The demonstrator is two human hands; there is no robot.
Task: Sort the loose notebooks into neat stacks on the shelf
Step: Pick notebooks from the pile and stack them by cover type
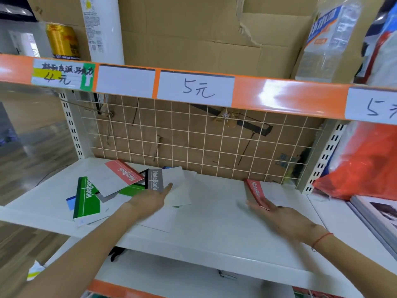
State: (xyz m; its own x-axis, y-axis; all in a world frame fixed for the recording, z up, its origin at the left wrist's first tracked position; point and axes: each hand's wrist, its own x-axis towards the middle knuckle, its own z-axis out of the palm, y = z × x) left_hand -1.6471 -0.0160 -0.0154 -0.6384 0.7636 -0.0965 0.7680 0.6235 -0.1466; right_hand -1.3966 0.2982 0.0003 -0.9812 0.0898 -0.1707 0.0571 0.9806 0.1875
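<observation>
Loose notebooks [120, 186] are scattered at centre left on the white shelf [214, 229]. A grey notebook [154, 179] is touched by the flat, straight-fingered left hand [150, 200]. At centre right, a red notebook [256, 193] is met by the extended fingers of the right hand [279, 216].

Readable text on shelf tags and notebook covers

"5元" is written on a white price tag [196, 88]; "NoteBook" is printed on the green notebook [87, 197], coral notebook [126, 173] and grey notebook [155, 179].

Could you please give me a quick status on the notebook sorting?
Left hand open, fingertips on grey notebook in loose pile. Right hand touching red notebook, grip unclear. Nothing in the way.
</observation>
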